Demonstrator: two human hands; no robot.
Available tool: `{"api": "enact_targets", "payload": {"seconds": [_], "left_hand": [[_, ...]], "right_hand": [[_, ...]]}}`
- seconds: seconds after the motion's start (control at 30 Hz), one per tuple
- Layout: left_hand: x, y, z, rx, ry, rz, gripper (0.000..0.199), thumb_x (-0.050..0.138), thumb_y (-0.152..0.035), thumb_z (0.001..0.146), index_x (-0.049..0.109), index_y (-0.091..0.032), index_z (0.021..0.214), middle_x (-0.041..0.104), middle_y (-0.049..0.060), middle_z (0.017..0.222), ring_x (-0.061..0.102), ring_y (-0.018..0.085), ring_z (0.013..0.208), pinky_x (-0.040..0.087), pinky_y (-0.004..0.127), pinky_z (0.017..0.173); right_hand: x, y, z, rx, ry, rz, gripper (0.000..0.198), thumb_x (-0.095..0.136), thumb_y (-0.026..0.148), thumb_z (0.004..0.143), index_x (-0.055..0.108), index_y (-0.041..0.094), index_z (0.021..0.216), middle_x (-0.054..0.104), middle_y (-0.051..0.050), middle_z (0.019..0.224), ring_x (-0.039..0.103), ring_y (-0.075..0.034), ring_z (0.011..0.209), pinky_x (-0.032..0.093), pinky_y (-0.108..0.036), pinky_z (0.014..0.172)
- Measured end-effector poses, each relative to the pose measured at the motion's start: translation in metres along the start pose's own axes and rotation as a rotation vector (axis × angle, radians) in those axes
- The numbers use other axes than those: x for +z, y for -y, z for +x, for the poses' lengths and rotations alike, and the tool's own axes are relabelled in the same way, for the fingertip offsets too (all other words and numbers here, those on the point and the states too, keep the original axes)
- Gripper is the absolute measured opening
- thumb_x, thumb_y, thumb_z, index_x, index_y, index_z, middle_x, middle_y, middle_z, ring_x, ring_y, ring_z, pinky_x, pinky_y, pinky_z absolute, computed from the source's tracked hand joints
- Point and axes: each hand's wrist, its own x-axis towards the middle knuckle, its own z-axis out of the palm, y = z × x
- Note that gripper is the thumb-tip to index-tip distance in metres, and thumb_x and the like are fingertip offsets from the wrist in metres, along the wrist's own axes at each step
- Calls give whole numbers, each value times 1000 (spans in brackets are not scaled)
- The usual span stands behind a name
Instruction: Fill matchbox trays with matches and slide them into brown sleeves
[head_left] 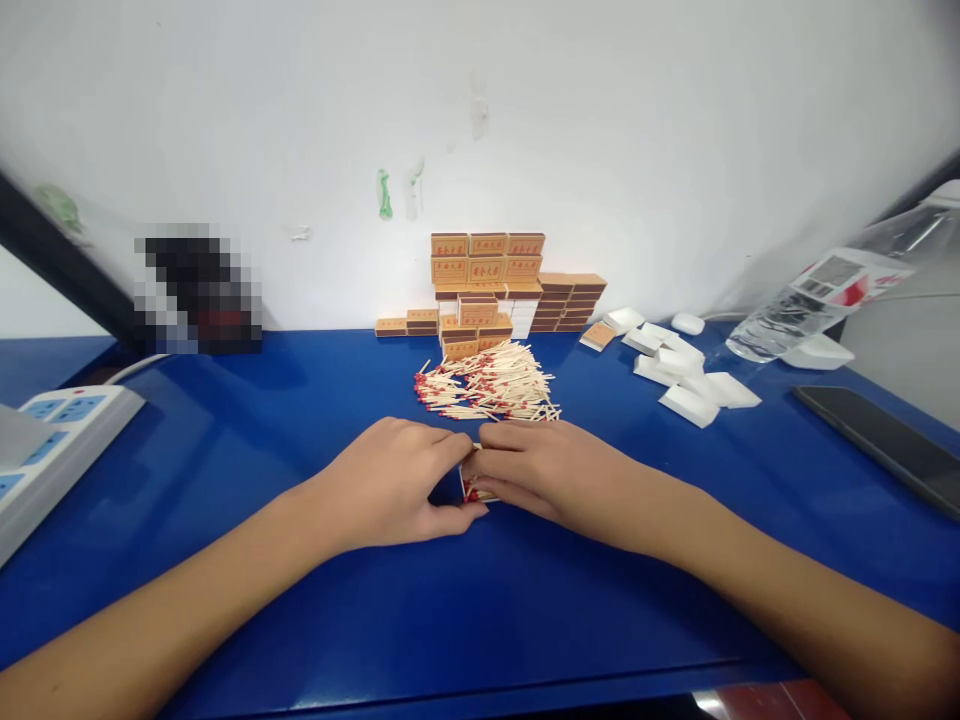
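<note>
The left hand (401,480) grips the left end of a small white tray (463,487), its thumb along the near edge and its forefinger bent at the far edge. The right hand (536,465) lies palm down over the rest of the tray, fingers curled toward the left hand; whether they pinch anything cannot be told. The tray rests on the blue table (420,620) between the two hands, its open side up. Its long axis seems to run left to right, though the right hand covers that end. A few red match heads show inside, near its left end.

Just beyond the hands is a loose pile of matches (510,380), thin pale wooden sticks with rounded red heads. Most lie slantwise or crosswise, many with heads toward the left.

Behind the pile, matchboxes (486,270) stand stacked near the white wall (637,130), flat oblong blocks of printed orange-yellow card with dark brown sides. To the right lie folded white card trays (688,405), straight-edged and jumbled at various angles. Past them a clear, ridged plastic bottle (776,320) leans in view, its label white and red, near a flat black phone (874,440) with a smooth, glossy face. At far left sits a power strip (90,455) of white plastic with blue socket panels.
</note>
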Motion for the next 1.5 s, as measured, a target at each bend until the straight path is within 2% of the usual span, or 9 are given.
{"api": "enact_targets", "payload": {"seconds": [0.27, 0.4, 0.5, 0.67, 0.93, 1.2, 1.4, 1.5], "left_hand": [[-2, -1, 0, -20, 33, -20, 30, 66, -47, 93, 56, -20, 83, 66, -1, 73, 61, 18, 62, 32, 30, 57], [-4, -2, -1, -40, 30, 6, 32, 68, -48, 91, 56, -20, 83, 66, -1, 72, 62, 19, 62, 32, 30, 55], [-5, -2, -1, -48, 11, 29, 30, 68, -49, 92, 60, -20, 90, 67, -1, 73, 63, 19, 63, 34, 31, 56], [-6, -1, -1, -41, -15, 83, 28, 68, -47, 92, 64, -19, 95, 70, 0, 77, 67, 21, 68, 38, 32, 59], [-5, 0, -2, -3, -51, 104, 28, 66, -47, 93, 63, -19, 94, 72, -1, 79, 69, 20, 69, 38, 32, 59], [-5, 0, -2, -9, -14, 102, 28, 64, -47, 95, 63, -19, 96, 72, 0, 80, 70, 21, 72, 38, 32, 59], [-8, -1, 1, -25, 8, 83, 28, 64, -47, 94, 63, -19, 93, 70, 0, 77, 68, 21, 69, 37, 32, 59], [-13, -3, 1, -48, 53, 37, 25, 66, -44, 91, 64, -19, 90, 68, 0, 75, 65, 19, 65, 36, 31, 57]], "right_hand": [[0, 1, 1, -9, 17, -5, 22, 50, 25, 108, 69, 17, 101, 67, -5, 98, 61, -16, 79, 46, -29, 72], [-4, -2, -4, 25, -37, -22, 18, 52, 24, 107, 67, 16, 102, 67, -7, 98, 62, -18, 82, 45, -30, 72], [-10, -4, -8, 77, -59, 3, 10, 59, 22, 102, 67, 17, 99, 68, -5, 96, 61, -16, 78, 42, -29, 69], [-17, -7, -9, 87, -90, 34, 12, 58, 19, 101, 70, 17, 100, 65, -3, 90, 58, -14, 74, 40, -28, 66], [-12, -7, -6, 112, -7, 51, 13, 58, 21, 102, 70, 18, 98, 66, -3, 92, 59, -15, 78, 40, -28, 70], [-14, -1, -7, 174, 42, 20, 10, 59, 19, 101, 64, 17, 92, 68, -5, 94, 60, -16, 76, 41, -29, 68], [-6, -4, -5, 108, -36, 60, 16, 53, 23, 106, 66, 16, 98, 68, -7, 99, 62, -17, 81, 44, -30, 71], [-7, -6, -5, 100, -124, 81, 14, 55, 21, 104, 67, 17, 98, 67, -4, 94, 59, -15, 77, 42, -29, 69]]}}
